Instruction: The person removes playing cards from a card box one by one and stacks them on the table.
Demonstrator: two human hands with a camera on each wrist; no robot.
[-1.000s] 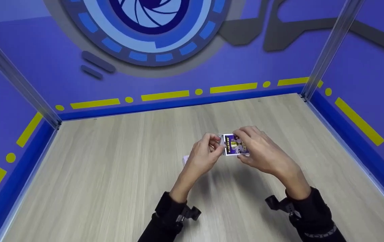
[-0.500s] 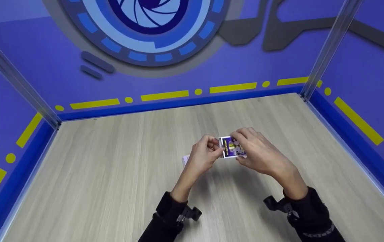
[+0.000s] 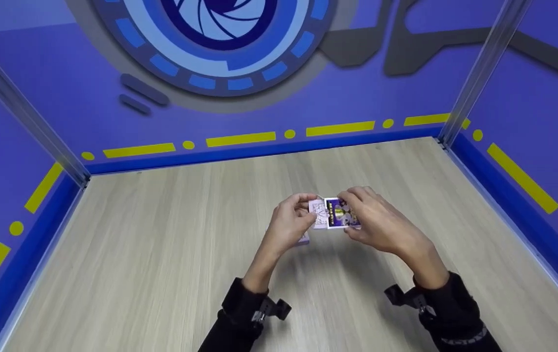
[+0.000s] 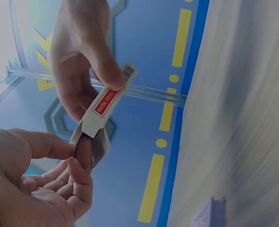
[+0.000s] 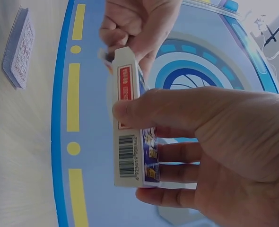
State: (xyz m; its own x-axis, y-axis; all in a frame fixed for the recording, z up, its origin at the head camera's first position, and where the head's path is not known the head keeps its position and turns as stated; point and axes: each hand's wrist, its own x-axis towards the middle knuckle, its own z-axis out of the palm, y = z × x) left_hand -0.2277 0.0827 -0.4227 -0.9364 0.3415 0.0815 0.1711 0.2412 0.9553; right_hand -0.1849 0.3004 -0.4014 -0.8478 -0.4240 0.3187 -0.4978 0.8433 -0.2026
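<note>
My right hand (image 3: 381, 220) grips a small playing card box (image 3: 343, 213) with a purple printed front, thumb on its white side with the barcode (image 5: 126, 156). The box is held above the table, its open end facing my left hand (image 3: 286, 222). Pale pink patterned playing cards (image 3: 319, 213) stick out of that end, and my left thumb and fingers pinch them. How many cards are between the fingers I cannot tell. A deck of playing cards (image 5: 20, 49) lies on the table, partly hidden under my left hand in the head view.
The wood-grain table (image 3: 161, 244) is bounded by blue-purple printed panels (image 3: 239, 117) at the back and both sides. Metal posts (image 3: 474, 73) stand at the back corners. Black wrist mounts (image 3: 247, 313) sit on both forearms.
My left hand has shifted slightly left, and the patterned cards now show between it and the box. The deck's right end has come into sight below the hand. The right hand stays nearly still.
</note>
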